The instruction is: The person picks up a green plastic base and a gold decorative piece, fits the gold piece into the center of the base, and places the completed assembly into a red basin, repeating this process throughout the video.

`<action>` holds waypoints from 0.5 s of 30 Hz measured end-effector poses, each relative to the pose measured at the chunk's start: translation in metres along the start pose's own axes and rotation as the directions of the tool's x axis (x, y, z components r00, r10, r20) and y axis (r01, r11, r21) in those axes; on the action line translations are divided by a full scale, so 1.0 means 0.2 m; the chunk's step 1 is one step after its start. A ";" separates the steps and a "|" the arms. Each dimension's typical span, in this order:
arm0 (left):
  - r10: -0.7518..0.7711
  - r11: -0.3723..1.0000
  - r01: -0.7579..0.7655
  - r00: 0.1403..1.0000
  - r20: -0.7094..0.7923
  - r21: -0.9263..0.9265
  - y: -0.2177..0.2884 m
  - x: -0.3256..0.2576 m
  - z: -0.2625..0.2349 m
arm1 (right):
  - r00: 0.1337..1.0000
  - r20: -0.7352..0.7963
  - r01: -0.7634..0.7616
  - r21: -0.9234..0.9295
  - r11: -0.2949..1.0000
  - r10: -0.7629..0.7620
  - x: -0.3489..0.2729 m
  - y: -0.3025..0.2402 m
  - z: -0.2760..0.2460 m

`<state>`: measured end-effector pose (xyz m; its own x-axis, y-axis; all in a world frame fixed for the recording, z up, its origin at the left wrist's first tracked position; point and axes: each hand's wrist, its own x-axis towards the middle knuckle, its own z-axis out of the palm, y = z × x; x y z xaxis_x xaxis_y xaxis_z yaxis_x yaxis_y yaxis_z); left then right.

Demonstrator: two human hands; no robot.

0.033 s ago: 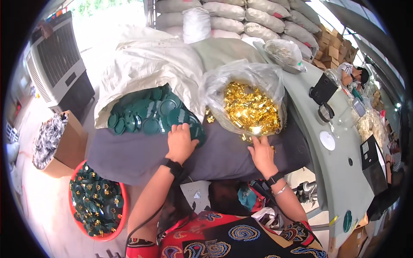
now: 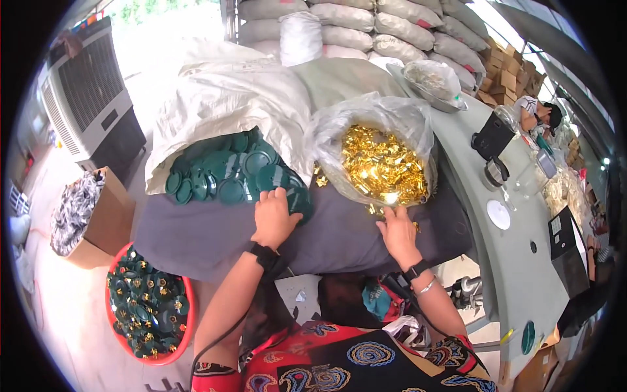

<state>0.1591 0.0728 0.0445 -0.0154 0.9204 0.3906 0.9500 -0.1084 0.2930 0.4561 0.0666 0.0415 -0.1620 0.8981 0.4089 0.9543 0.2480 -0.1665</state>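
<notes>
The left hand [image 2: 277,217] is resting on green discs [image 2: 230,191] at a white sack's [image 2: 228,98] mouth and the right hand [image 2: 398,233] beside gold pieces [image 2: 382,162] in a clear bag [image 2: 328,135], whether either is pinching anything I cannot tell, with stacked sacks [image 2: 400,25] standing behind.

At the back, stacked pale sacks [image 2: 403,27] are lined up, with brown cardboard boxes [image 2: 513,75] heaped to their right. Strong daylight is let in through a bright opening [image 2: 175,23] at the upper left, where a tall air cooler [image 2: 90,91] is stood on the pale floor [image 2: 72,313]. The right side is taken up by a long grey-green table [image 2: 516,294].
</notes>
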 end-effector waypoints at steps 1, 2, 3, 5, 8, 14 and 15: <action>-0.004 0.999 0.003 1.000 -0.004 -0.043 -0.02 -0.02 -0.01 | 1.000 -0.001 0.021 -0.003 1.000 -0.021 0.02 -0.01 0.02; -0.008 0.996 0.007 1.000 -0.011 -0.086 -0.04 -0.04 -0.02 | 1.000 0.003 0.021 -0.005 1.000 -0.021 0.05 -0.01 0.02; -0.013 0.991 0.010 1.000 -0.021 -0.132 -0.05 -0.06 -0.04 | 0.999 0.024 0.049 -0.012 0.999 -0.049 0.08 0.00 0.02; -0.022 0.989 0.015 0.999 -0.040 -0.147 -0.08 -0.12 -0.06 | 0.995 0.067 0.073 -0.043 0.996 -0.070 0.11 0.00 0.03; -0.035 0.981 0.015 0.994 -0.100 -0.193 -0.11 -0.20 -0.08 | 0.988 0.109 0.119 -0.104 0.987 -0.107 0.15 0.00 0.03; -0.281 0.853 0.270 0.959 0.043 -0.446 -0.09 -0.36 -0.19 | 0.964 -0.026 0.265 0.062 0.962 -0.264 0.09 -0.09 -0.06; -0.332 0.687 0.312 0.938 0.099 -0.657 -0.07 -0.38 -0.20 | 0.962 -0.073 0.272 0.188 0.944 -0.262 0.06 -0.14 -0.08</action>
<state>0.1345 -0.0105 0.0459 -0.2990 0.9366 0.1829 0.4426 -0.0337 0.8961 0.4323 0.0650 0.0662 -0.3881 0.7725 0.5026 0.8094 0.5465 -0.2150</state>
